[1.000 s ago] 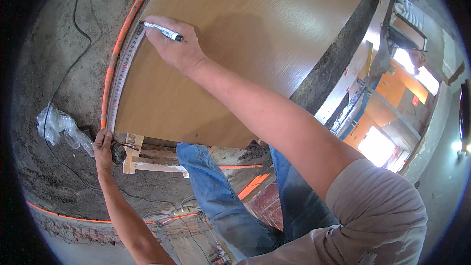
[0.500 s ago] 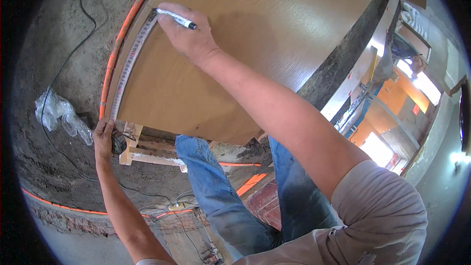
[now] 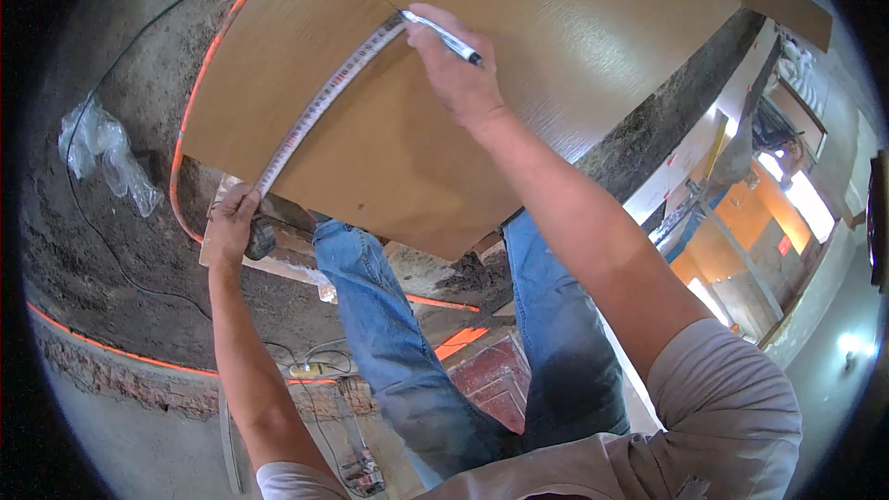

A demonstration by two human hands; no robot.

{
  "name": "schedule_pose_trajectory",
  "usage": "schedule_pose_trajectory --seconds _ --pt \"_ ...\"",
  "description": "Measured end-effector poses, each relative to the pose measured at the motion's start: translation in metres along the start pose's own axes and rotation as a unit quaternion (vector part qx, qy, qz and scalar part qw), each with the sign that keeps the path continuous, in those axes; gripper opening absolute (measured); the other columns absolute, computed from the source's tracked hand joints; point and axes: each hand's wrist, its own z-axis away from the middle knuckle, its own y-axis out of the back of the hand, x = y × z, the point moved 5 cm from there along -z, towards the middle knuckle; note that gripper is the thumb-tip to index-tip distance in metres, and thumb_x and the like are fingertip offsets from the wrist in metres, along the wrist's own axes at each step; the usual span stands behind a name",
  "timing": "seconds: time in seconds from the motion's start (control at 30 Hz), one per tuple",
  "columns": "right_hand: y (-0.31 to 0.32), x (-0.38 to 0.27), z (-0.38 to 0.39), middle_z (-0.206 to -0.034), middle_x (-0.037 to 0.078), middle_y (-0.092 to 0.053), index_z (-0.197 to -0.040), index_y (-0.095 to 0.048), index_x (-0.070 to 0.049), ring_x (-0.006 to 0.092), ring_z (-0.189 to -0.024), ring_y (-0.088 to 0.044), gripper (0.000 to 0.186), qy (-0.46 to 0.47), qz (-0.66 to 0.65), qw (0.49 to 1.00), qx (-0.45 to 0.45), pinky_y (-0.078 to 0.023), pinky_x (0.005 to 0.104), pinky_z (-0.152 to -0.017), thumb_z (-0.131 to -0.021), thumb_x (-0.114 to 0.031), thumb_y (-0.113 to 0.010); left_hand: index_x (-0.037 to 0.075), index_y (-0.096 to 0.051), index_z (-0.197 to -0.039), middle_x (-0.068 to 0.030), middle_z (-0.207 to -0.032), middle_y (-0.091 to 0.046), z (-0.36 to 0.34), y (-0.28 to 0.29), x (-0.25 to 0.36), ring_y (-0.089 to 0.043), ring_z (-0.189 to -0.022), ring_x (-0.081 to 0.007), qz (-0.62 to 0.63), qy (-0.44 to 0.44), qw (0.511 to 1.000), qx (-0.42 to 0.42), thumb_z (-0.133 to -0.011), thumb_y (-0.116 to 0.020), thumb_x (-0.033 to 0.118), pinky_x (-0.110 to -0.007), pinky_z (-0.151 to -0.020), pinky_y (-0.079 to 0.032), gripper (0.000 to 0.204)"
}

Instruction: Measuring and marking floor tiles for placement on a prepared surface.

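Observation:
A large brown board lies in front of me, with a thin dark line across its upper left. A white measuring tape stretches diagonally over it. My left hand grips the tape's dark case at the board's lower left edge. My right hand holds a white marker with a dark end, its fingers at the tape's far end where the line meets it. Whether those fingers also pin the tape cannot be told.
Orange tubing runs beside the board on rough ground. A black cable and crumpled clear plastic lie at the left. My knees are below the board's near edge. Stacked panels, windows and a grey wall are at the right.
Both hands and the tape have moved rightward on the board, off its left edge, the right hand farther and upward. The tape now lies more slanted, and a dark line shows above it.

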Motion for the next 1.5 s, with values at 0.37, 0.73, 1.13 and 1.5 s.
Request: schedule_pose_trajectory --seconds 0.37,0.73,1.13,1.5 --pt "0.06 0.027 0.065 -0.099 0.007 -0.063 -0.104 -0.059 0.0 0.0097 -0.092 -0.056 0.025 -0.082 0.041 0.996 0.011 -0.043 0.0219 -0.082 -0.084 -0.014 -0.058 0.0 -0.058 -0.084 0.0005 -0.07 -0.051 0.026 -0.074 -0.064 -0.047 -0.068 -0.0078 0.082 -0.014 0.995 -0.055 -0.087 -0.053 0.009 -0.021 -0.065 -0.039 0.011" --pt "0.124 -0.042 0.295 -0.095 0.013 -0.062 -0.108 -0.056 0.003 0.0173 -0.085 -0.06 0.026 -0.134 0.158 0.976 -0.073 -0.048 0.0288 -0.074 -0.084 -0.006 -0.054 0.002 -0.061 -0.087 0.0014 -0.074 -0.054 0.082 -0.046 -0.026 -0.048 -0.07 -0.0072 0.059 0.041 0.996 -0.052 -0.087 -0.054 0.014 -0.021 -0.066 -0.04 0.014" --pt "0.236 -0.039 0.326 -0.095 0.01 -0.063 -0.106 -0.058 0.002 0.0144 -0.088 -0.058 0.026 -0.242 0.024 0.967 0.072 -0.046 0.0278 -0.081 -0.084 -0.011 -0.054 0.009 -0.049 -0.086 -0.0012 -0.07 -0.05 0.331 0.013 -0.029 -0.05 -0.062 -0.013 0.163 0.197 0.962 0.096 -0.087 -0.052 0.027 -0.026 -0.055 -0.042 0.018" --pt "0.431 0.01 0.377 -0.098 0.006 -0.062 -0.102 -0.061 0.0 0.0122 -0.086 -0.057 0.022 -0.25 0.1 0.959 0.088 -0.045 0.0252 -0.081 -0.083 -0.01 -0.055 0.008 -0.051 -0.087 -0.0024 -0.073 -0.052 0.466 -0.105 -0.065 -0.052 -0.067 -0.0128 0.303 0.234 0.899 0.212 -0.087 -0.053 0.021 -0.025 -0.062 -0.042 0.014"
